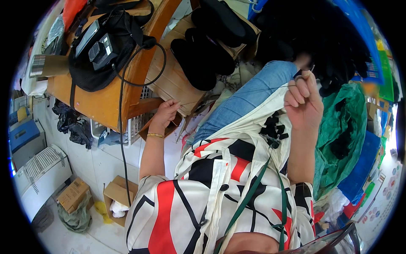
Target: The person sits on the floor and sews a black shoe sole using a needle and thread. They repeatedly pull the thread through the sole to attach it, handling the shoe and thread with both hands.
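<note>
My left hand [167, 113] is raised beside the wooden table's corner, thumb and fingers pinched together. A fine line like a thread runs from its fingertips toward the right, faint against the background. Over my right knee, my right hand [303, 99] is closed too, fingers curled and thumb tip against the index finger. Something small and thin shows at those tips, too fine to name. On the pale apron [279, 99] across my lap lie several small black pieces [274, 129]. Black shoes or slippers [198, 63] rest on cardboard [167, 72] ahead of me.
The wooden table [101, 103] at left carries a black bag [122, 51], a device with a looping black cable [122, 148], and a metal cup [38, 65]. A green plastic bag [327, 156] with black items is at right. Cardboard boxes [120, 192] stand on the tiled floor.
</note>
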`<state>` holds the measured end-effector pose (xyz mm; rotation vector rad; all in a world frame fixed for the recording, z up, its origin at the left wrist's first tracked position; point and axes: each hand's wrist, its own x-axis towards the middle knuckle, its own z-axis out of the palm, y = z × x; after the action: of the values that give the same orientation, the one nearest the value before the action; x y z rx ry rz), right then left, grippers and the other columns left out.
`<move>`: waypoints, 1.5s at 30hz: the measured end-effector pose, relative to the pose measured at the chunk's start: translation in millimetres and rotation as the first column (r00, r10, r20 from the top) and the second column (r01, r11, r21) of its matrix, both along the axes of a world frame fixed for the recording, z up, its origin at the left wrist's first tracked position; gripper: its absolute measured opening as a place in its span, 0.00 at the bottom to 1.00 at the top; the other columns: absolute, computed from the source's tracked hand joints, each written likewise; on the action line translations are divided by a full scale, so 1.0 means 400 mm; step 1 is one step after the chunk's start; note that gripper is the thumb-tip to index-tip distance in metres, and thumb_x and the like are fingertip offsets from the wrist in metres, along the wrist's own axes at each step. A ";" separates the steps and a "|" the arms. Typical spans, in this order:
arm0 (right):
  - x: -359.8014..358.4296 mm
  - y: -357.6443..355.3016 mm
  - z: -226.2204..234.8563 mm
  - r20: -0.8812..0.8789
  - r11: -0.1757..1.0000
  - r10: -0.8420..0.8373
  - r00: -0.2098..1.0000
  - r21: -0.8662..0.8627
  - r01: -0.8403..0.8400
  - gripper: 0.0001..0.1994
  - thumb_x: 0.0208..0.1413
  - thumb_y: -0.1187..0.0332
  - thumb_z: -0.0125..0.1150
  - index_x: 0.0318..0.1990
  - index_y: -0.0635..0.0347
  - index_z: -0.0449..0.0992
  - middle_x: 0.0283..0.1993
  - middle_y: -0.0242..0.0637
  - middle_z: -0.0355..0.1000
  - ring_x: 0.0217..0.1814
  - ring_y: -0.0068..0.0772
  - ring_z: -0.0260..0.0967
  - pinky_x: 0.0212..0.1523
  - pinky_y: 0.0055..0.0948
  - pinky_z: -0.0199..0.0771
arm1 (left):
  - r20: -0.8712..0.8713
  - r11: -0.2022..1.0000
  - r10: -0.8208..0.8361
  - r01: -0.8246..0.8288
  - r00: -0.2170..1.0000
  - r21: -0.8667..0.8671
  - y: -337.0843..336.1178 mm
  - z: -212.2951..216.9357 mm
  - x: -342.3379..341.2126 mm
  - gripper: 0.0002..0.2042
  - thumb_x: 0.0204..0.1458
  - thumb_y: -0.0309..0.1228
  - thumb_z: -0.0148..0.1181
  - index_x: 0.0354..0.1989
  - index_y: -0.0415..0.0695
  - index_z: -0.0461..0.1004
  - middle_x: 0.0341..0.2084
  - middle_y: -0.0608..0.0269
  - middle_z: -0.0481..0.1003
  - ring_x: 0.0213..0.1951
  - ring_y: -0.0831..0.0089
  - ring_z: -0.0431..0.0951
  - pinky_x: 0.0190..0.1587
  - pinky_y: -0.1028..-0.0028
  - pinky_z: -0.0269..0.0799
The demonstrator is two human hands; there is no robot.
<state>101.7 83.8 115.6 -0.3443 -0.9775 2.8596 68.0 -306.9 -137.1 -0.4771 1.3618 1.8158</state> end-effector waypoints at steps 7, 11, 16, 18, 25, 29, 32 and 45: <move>0.080 0.145 0.004 0.004 0.980 -0.193 0.981 0.044 0.193 0.07 0.66 0.67 0.49 0.44 0.61 0.69 0.21 0.22 0.55 0.21 0.15 0.47 0.21 0.17 0.50 | 0.159 0.943 0.091 -0.033 0.983 -0.332 -0.184 -0.167 0.096 0.10 0.55 0.40 0.62 0.34 0.46 0.74 0.13 0.77 0.60 0.12 0.86 0.55 0.13 0.80 0.47; 0.120 0.162 -0.004 -0.010 0.959 -0.249 0.968 0.138 0.248 0.06 0.65 0.69 0.49 0.42 0.60 0.70 0.19 0.23 0.53 0.17 0.16 0.47 0.19 0.17 0.50 | -0.038 0.788 0.035 -0.051 0.999 -0.613 -0.239 -0.257 0.135 0.13 0.52 0.42 0.62 0.25 0.45 0.74 0.10 0.72 0.61 0.10 0.79 0.58 0.12 0.75 0.47; 0.138 0.140 -0.028 0.073 0.945 -0.232 0.970 0.253 0.207 0.05 0.63 0.70 0.54 0.40 0.62 0.71 0.20 0.27 0.61 0.17 0.19 0.55 0.19 0.19 0.55 | -0.196 0.314 -0.781 0.101 0.593 -0.944 -0.147 -0.322 0.056 0.17 0.51 0.45 0.58 0.31 0.40 0.78 0.22 0.49 0.75 0.26 0.57 0.76 0.31 0.61 0.71; 0.158 0.134 -0.015 0.080 0.945 -0.208 0.975 0.275 0.180 0.07 0.64 0.68 0.54 0.39 0.62 0.71 0.21 0.27 0.62 0.19 0.17 0.58 0.21 0.18 0.58 | -0.219 0.308 -0.806 0.074 0.550 -0.949 0.064 -0.057 -0.013 0.16 0.55 0.41 0.54 0.39 0.42 0.78 0.35 0.42 0.78 0.42 0.48 0.78 0.46 0.56 0.72; 0.222 0.101 -0.014 0.073 0.950 -0.105 0.992 0.302 0.079 0.08 0.64 0.66 0.54 0.38 0.61 0.71 0.22 0.25 0.64 0.19 0.14 0.59 0.20 0.15 0.59 | -0.802 0.927 -0.322 0.339 0.502 -0.160 0.549 0.432 -0.007 0.10 0.59 0.27 0.55 0.47 0.39 0.75 0.36 0.68 0.76 0.24 0.85 0.69 0.26 0.82 0.68; 0.277 0.107 0.008 0.109 0.918 -0.151 0.982 0.385 0.099 0.07 0.64 0.66 0.55 0.38 0.61 0.72 0.21 0.25 0.64 0.18 0.14 0.58 0.19 0.15 0.59 | -0.590 0.642 -0.574 0.759 0.568 0.105 0.721 0.601 0.060 0.09 0.60 0.30 0.54 0.45 0.39 0.75 0.30 0.70 0.75 0.20 0.88 0.66 0.23 0.85 0.68; 0.337 0.162 0.034 0.096 0.909 -0.200 0.975 0.390 0.148 0.06 0.62 0.67 0.56 0.37 0.61 0.73 0.21 0.26 0.64 0.17 0.14 0.58 0.18 0.16 0.60 | -0.497 0.541 -0.705 0.837 0.505 0.084 0.767 0.606 0.047 0.08 0.60 0.32 0.57 0.34 0.40 0.76 0.18 0.75 0.68 0.15 0.89 0.60 0.17 0.86 0.57; 0.746 0.739 0.231 -0.139 0.591 -0.775 0.616 0.185 0.785 0.10 0.61 0.76 0.54 0.49 0.67 0.68 0.27 0.28 0.62 0.23 0.18 0.58 0.23 0.14 0.66 | -0.436 0.376 -0.841 0.926 0.321 -0.042 0.837 0.667 -0.001 0.07 0.57 0.30 0.61 0.30 0.40 0.77 0.18 0.69 0.73 0.14 0.87 0.63 0.17 0.85 0.60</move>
<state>400.0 379.3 208.0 -0.5262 -0.8387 1.9098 67.4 27.7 129.6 0.7504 1.2334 1.0406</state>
